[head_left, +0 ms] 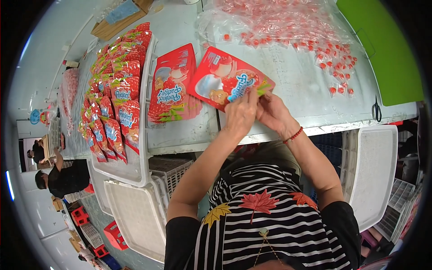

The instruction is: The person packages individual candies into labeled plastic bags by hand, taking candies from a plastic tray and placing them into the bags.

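Left hand: left hand [240,112], fingers pinched on the near right edge of the held pouch, over its printed face
Right hand: right hand [275,112], at the near right corner of the same pouch, just beside the left fingers; its fingertips partly hidden, so cannot tell how firmly they close; red bead bracelet [293,136] at the wrist
Pouch in hand: held pouch [218,81], one, flat, red, with printed bear and fruit; slanting away to the left from the fingers, over the tabletop [310,101]
Pouch stack: pouch stack [173,85], same red print, fanned; left of the fingers, just beside the held pouch
Filled packets: red packets [119,92], plump, in overlapping rows; farther left of the fingers, on a white tray [143,168]
Wrapped pieces: small red pieces [339,67] in clear wrappers, loose; beyond and right of the fingers, beside a heap under clear plastic [279,15]
Scissors: scissors [376,111], black-handled; well to the right of the fingers, near the tabletop edge
Board: green board [382,49], far right of the fingers, beyond the scissors
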`<state>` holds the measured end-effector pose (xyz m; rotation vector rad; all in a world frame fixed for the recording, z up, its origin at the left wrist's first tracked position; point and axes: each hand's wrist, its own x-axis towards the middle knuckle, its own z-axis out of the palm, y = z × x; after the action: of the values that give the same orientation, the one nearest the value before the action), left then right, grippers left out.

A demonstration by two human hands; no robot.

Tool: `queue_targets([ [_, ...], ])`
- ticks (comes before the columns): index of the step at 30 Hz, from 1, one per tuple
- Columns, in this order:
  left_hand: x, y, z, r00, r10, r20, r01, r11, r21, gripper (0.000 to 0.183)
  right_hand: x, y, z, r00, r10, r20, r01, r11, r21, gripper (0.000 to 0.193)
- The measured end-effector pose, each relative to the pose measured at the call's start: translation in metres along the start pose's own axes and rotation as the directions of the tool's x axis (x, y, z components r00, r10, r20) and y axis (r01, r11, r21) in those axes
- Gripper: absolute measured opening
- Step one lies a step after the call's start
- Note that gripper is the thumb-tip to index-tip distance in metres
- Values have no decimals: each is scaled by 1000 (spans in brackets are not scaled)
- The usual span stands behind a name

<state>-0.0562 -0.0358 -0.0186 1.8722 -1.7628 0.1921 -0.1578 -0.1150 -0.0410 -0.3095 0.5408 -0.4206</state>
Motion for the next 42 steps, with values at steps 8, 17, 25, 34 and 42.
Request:
queue_targets([
  [8,7,34,-29,974,195,-119,-215,958,-191,51,-22,-21,13,996,50,-75,-50,999,2,34],
  [17,26,4,-30,907,374,191,-353,925,-139,110,-14,-17,-25,960,185,209,-173,982,-77,38],
  [25,5,-26,-23,959,63,277,21,957,-291,90,-52,-78,12,907,113,406,395,108,-912,22],
  [34,-12,-9,-51,986,-76,148,120,941,-316,108,-31,-189,-140,358,-844,399,-465,-532,-708,67],
  [42,-35,-21,-61,989,-135,63,145,971,-190,113,-4,-138,-108,458,-799,390,-383,-573,-724,43],
])
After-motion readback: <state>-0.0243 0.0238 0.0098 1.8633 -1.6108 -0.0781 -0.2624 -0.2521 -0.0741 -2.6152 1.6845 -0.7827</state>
